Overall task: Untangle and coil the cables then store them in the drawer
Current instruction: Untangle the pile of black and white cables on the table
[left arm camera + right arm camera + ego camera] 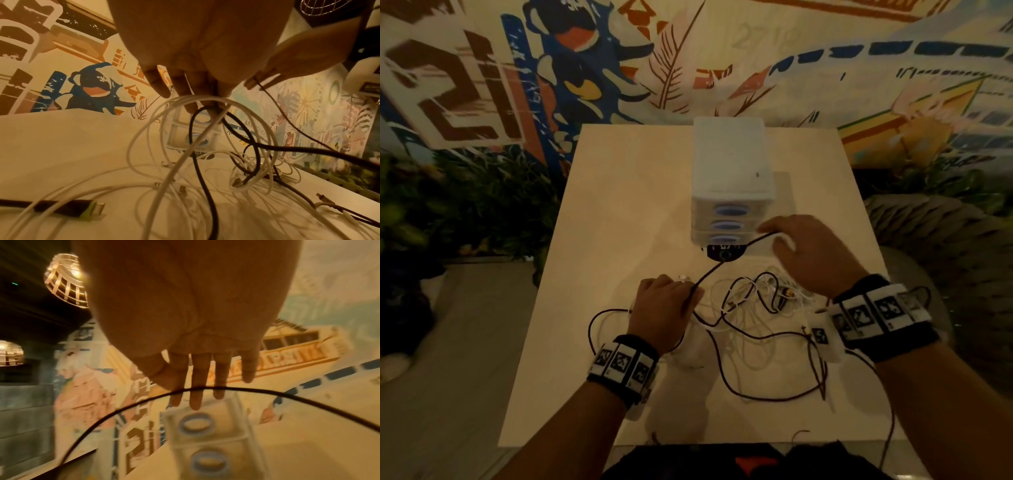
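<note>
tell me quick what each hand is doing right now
Left hand: fingers curled, holding the thin black cable together with loops of thin white cable.
Right hand: open, straight fingers under the same black cable.

A small white plastic drawer unit [731,178] stands upright toward the far side of the table, its three drawers shut, each with a blue oval handle. Just in front of the unit lies a loose tangle of thin white cables [750,301], looped over one another and uncoiled. A black cable [722,263] rises from the tangle and runs taut past the unit's lowest drawer, while the rest of it trails in wide loops on the side of the tangle away from the unit. A black plug with a green collar [82,209] lies flat, well apart from the unit.
</note>
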Demonstrator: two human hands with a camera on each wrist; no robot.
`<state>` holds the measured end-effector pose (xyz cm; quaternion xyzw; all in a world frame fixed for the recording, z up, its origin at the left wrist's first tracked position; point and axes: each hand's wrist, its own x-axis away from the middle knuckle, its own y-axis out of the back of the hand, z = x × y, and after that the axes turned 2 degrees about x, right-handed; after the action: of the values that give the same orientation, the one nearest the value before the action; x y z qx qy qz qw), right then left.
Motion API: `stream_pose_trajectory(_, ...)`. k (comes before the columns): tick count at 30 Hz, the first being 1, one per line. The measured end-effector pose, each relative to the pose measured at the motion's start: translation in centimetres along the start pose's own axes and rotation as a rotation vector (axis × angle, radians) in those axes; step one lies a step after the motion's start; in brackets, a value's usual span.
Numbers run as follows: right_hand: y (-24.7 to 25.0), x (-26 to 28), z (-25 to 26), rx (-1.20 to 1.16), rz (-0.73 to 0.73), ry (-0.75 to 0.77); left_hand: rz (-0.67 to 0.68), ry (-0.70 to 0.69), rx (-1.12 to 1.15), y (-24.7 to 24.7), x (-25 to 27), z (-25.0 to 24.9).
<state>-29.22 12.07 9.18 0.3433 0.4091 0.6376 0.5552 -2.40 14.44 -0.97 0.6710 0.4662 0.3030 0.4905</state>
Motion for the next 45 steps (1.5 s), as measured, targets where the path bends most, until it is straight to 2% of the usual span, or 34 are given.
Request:
stream_pose_trajectory(2,-1.9,0.3,2.8,-0.005,0.067,0.144,0.001,-0.005,-0.024,0.0,-0.1,-0.2)
stream_pose_trajectory(5,-3.8,0.6,5.8,0.037,0.139,0.226,-0.012,0.019,-0.015,0.2,-0.1,0.4)
stream_pose_trajectory(7,-3.4,0.3,6.8,0.010,0.152,0.279,0.075,0.038,0.009,0.2,0.0,1.1)
stream_pose_trajectory(10,-1.2,-0.9,7.4,-0.048,0.072,0.356,0.286,0.074,0.009,-0.3,-0.2,1.8)
stream_pose_trajectory(12,0.8,-1.9,7.2,-0.037,-0.019,0.343,0.325,0.111,0.071,-0.2,-0.6,1.7)
stream_pose_trajectory(15,3.9,-2.7,5.9,-0.011,-0.203,0.261,0.275,0.123,0.138,0.4,-1.3,1.3)
stream_pose_trajectory(18,6.3,-2.8,2.9,-0.016,-0.334,0.070,0.330,0.116,0.082,0.4,-1.3,1.6)
stream_pose_trajectory(20,6.7,-2.6,0.3,0.036,-0.257,-0.005,0.308,0.136,0.109,0.1,-1.2,1.8)
stream_pose_trajectory(24,4.7,-1.3,-3.8,0.123,0.073,-0.185,0.178,0.121,0.127,0.6,-1.0,1.2)
stream_pose_trajectory(25,3.9,-1.0,-3.9,0.144,0.111,-0.214,0.168,0.119,0.127,0.9,-1.1,0.9)
stream_pose_trajectory(27,2.1,-0.5,-3.0,0.119,0.095,-0.224,0.194,0.146,0.142,1.4,-1.5,0.3)
stream_pose_trajectory(30,-0.2,-0.3,0.8,0.041,0.054,-0.053,0.260,0.167,0.095,2.0,-1.9,-0.5)
stream_pose_trajectory(33,-2.5,-0.4,4.1,0.081,0.115,0.116,0.206,0.085,0.020,2.1,-2.2,-0.9)
stream_pose_trajectory(35,-3.5,-0.9,5.2,0.117,0.052,0.117,0.173,0.043,0.038,2.0,-2.2,-0.8)
stream_pose_trajectory(38,-2.8,-1.4,6.4,0.166,-0.094,0.037,0.106,0.016,0.067,2.1,-1.7,-1.0)
stream_pose_trajectory(40,-2.4,-0.9,7.6,0.290,-0.165,0.195,0.052,0.001,0.121,2.7,-1.5,-1.3)
stream_pose_trajectory(41,-2.7,-0.6,8.2,0.328,-0.152,0.310,0.042,-0.012,0.119,3.0,-1.5,-1.6)
stream_pose_trajectory(43,-4.1,0.0,8.7,0.286,-0.001,0.443,0.036,-0.048,0.062,3.6,-1.7,-1.9)
stream_pose_trajectory(45,-5.1,0.2,8.3,0.183,0.183,0.381,0.002,-0.057,0.009,4.2,-2.3,-2.1)
